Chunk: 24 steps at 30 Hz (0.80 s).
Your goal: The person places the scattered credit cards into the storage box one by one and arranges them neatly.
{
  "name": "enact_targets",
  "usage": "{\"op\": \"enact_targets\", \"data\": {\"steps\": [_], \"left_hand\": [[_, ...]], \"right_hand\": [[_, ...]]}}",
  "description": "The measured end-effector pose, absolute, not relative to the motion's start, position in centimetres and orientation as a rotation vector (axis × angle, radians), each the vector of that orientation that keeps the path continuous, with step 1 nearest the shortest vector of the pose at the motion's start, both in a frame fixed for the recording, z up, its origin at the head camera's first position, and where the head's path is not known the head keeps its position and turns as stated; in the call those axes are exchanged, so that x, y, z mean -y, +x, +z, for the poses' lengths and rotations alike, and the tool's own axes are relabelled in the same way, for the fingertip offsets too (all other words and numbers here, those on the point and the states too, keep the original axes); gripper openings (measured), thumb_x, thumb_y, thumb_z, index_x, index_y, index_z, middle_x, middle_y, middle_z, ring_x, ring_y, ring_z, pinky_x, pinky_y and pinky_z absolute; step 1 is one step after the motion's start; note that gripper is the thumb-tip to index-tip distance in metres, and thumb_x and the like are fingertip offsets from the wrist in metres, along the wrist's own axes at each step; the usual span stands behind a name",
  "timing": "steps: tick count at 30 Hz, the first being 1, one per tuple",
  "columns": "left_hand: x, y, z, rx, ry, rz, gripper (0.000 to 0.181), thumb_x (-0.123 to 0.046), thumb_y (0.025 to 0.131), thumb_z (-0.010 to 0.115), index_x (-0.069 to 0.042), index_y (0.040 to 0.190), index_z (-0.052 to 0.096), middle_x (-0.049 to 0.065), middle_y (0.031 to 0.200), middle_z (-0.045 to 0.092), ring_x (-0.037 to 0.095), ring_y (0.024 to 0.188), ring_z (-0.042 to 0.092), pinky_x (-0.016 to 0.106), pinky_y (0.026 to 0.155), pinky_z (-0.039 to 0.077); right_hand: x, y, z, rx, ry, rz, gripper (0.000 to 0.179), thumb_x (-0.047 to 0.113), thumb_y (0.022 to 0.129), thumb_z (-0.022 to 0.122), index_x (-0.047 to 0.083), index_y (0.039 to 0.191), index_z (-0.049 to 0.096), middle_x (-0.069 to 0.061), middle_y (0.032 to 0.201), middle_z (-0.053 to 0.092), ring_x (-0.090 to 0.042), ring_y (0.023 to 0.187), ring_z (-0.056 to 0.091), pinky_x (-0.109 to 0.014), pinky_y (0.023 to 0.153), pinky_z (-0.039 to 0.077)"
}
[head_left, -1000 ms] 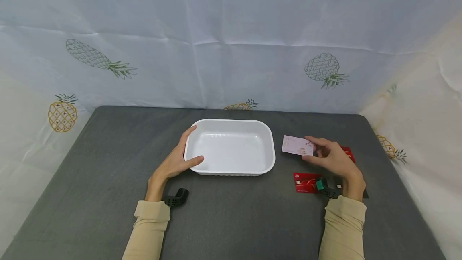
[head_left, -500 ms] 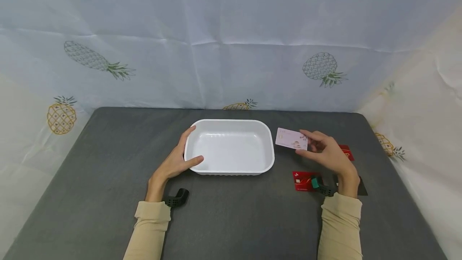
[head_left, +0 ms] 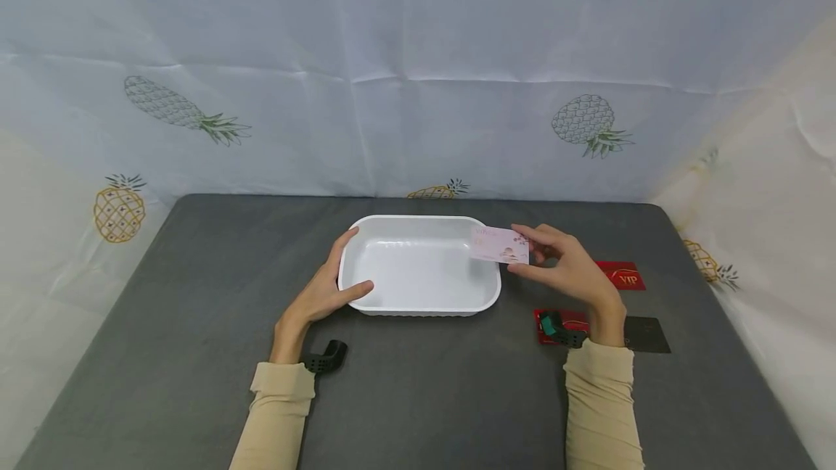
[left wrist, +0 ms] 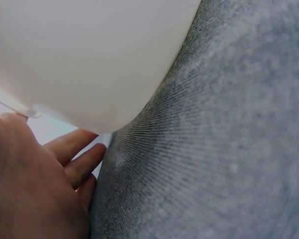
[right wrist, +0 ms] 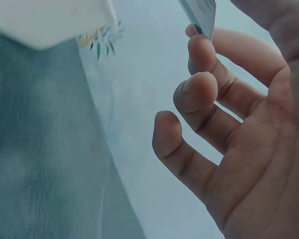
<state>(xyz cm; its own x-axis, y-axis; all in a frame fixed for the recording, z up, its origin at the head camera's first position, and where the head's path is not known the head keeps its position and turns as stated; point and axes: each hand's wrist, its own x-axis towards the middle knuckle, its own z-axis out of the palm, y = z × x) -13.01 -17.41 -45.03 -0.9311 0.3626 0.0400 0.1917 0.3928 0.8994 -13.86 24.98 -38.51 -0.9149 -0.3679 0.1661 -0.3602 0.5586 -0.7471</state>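
A pale pink card (head_left: 498,244) with printed flowers is pinched between the thumb and fingers of my right hand (head_left: 570,265). In the head view the card overlaps the right end of a white rectangular dish (head_left: 418,307). Only a corner of the card shows at the top of the right wrist view, above the fingers (right wrist: 196,94). My left hand (head_left: 320,291) holds the dish's left end, thumb over the rim and the other fingers along the outside. In the left wrist view those fingers (left wrist: 79,164) lie against the dish's outer wall (left wrist: 99,64).
Right of the dish lie a red VIP card (head_left: 623,276), a second red card (head_left: 575,320) partly behind the wrist camera, and a dark card (head_left: 646,335) partly hidden by my right wrist. All are on a grey table (head_left: 418,397), with a pineapple-print cloth (head_left: 457,129) behind it.
My right hand has carried the pink card leftward, from beside the dish to over its right end. More of the red VIP card and the dark card shows. The left hand stays at the dish.
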Motion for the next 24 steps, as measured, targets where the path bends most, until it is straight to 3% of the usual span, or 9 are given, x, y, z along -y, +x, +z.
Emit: {"op": "enact_targets", "data": {"steps": [12,24], "left_hand": [[17.5,-13.2,-45.2,-2.517,0.49,1.545,0.099,-0.037,0.089,0.074,-0.029,0.164,0.01,0.018,0.165,0.025,0.041,0.142,0.041,0.065,0.111,0.034],[17.2,-13.2,-45.1,-2.509,0.49,1.56,0.103,-0.038,0.087,0.076,-0.025,0.164,0.009,0.017,0.167,0.023,0.039,0.143,0.038,0.064,0.113,0.032]], "right_hand": [[-17.8,-15.7,-37.3,-2.571,-0.847,-1.396,0.064,0.009,0.084,0.083,0.006,0.144,0.059,-0.006,0.088,0.051,-0.019,0.074,0.048,-0.026,0.067,0.042],[-12.5,-16.9,-38.6,-2.435,-0.813,-1.491,0.065,0.01,0.081,0.086,0.005,0.141,0.061,-0.01,0.085,0.051,-0.014,0.071,0.045,-0.024,0.064,0.038]]}}
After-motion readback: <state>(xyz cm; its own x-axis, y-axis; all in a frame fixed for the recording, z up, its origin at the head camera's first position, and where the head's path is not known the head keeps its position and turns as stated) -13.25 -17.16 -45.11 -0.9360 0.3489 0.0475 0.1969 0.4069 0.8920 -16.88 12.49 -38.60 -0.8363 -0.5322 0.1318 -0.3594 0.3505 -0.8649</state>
